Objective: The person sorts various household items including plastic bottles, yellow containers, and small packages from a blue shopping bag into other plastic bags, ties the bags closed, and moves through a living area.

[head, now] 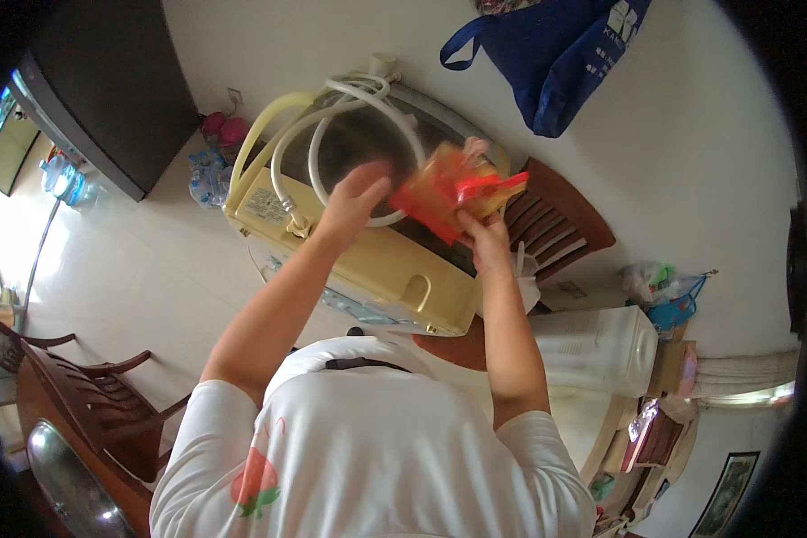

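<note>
My right hand grips the lower edge of a crumpled red and yellow plastic packet, which is blurred; its contents cannot be made out. To the left of the packet my left hand is raised, its thumb apart from the fingers, holding nothing visible. Both hands are over a cream-coloured washing machine with a dark lid area. A white coiled hose and a yellowish hose lie over the machine's left part.
A wooden slatted chair stands right of the machine, near a white appliance. A blue fabric bag hangs on the wall. Plastic bottles sit by a dark cabinet or door. Wooden chairs are at lower left.
</note>
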The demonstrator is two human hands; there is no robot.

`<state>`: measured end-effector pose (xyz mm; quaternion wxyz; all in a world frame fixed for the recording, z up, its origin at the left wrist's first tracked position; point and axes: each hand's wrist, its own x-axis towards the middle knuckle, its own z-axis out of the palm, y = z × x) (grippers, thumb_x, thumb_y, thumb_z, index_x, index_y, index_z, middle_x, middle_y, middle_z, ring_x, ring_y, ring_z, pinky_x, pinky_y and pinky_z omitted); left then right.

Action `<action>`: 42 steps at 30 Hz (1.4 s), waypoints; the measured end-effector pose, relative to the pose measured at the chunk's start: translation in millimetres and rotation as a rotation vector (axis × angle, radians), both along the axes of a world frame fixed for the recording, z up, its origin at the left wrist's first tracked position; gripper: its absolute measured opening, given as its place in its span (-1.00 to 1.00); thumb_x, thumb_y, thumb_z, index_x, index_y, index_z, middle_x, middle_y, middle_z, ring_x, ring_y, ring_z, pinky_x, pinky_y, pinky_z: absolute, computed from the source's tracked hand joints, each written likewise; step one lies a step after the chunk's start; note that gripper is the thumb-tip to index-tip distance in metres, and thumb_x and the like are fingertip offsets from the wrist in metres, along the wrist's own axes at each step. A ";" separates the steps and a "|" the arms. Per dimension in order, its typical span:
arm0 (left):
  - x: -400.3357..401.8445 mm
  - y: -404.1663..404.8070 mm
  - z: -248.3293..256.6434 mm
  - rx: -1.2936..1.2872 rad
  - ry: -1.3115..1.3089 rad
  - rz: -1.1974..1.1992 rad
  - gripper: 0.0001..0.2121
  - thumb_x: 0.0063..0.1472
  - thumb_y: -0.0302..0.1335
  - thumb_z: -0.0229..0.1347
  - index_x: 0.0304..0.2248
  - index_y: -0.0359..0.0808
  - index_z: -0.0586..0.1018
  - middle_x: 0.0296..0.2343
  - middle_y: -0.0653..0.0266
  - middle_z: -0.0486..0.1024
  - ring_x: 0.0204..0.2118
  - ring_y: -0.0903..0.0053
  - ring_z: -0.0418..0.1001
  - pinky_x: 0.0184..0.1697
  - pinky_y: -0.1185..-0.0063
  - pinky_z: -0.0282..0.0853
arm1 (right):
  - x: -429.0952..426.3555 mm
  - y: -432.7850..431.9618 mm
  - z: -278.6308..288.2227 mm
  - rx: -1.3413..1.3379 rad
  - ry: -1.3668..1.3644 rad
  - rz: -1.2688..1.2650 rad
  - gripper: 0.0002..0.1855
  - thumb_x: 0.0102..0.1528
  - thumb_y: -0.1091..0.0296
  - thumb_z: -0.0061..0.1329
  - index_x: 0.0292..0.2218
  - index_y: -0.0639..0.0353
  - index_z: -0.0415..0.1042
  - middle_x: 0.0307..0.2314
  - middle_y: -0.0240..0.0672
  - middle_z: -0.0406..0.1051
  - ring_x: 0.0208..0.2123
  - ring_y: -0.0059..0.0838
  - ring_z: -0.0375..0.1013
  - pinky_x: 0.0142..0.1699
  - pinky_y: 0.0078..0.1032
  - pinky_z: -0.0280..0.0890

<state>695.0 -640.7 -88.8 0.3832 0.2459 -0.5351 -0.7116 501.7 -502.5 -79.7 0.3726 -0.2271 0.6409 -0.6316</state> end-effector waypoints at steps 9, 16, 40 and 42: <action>90.2 51.7 -24.8 0.101 -0.137 0.144 -0.83 0.16 -0.49 -0.01 -0.30 -0.42 0.48 -0.43 0.27 0.48 -0.38 0.59 0.41 -0.27 0.64 0.32 | -100.8 -59.5 2.4 -0.131 -0.248 -0.043 -0.44 -0.02 0.31 0.07 0.01 0.02 0.17 -0.11 -0.29 0.26 -0.11 -0.27 0.30 -0.10 -0.19 0.26; 174.7 110.8 -38.4 0.245 -0.317 0.478 -0.89 0.16 -0.56 -0.02 -0.33 -0.42 0.48 -0.45 0.28 0.48 -0.42 0.64 0.40 -0.32 0.69 0.30 | -154.6 -160.7 -23.9 -0.026 -0.293 -0.087 -0.47 -0.03 0.34 0.07 -0.03 0.06 0.22 -0.08 -0.25 0.24 -0.06 -0.22 0.24 -0.08 -0.16 0.19; 203.4 231.7 -73.1 0.129 -1.037 0.565 -0.93 0.08 -0.65 0.03 -0.40 -0.37 0.48 -0.48 0.32 0.43 -0.43 0.66 0.39 -0.38 0.70 0.31 | -230.4 -294.5 -94.4 0.281 0.140 -0.207 -0.45 -0.03 0.23 0.06 -0.02 0.11 0.22 -0.09 -0.24 0.23 -0.09 -0.24 0.24 -0.13 -0.23 0.27; 208.2 229.6 -79.4 0.083 -1.067 0.542 -0.93 0.08 -0.62 0.05 -0.40 -0.34 0.49 -0.49 0.31 0.43 -0.44 0.65 0.39 -0.38 0.68 0.33 | -253.2 -278.6 -93.4 0.199 0.193 -0.113 -0.44 -0.05 0.25 0.06 -0.02 0.15 0.24 -0.06 -0.25 0.22 -0.08 -0.25 0.22 -0.07 -0.24 0.21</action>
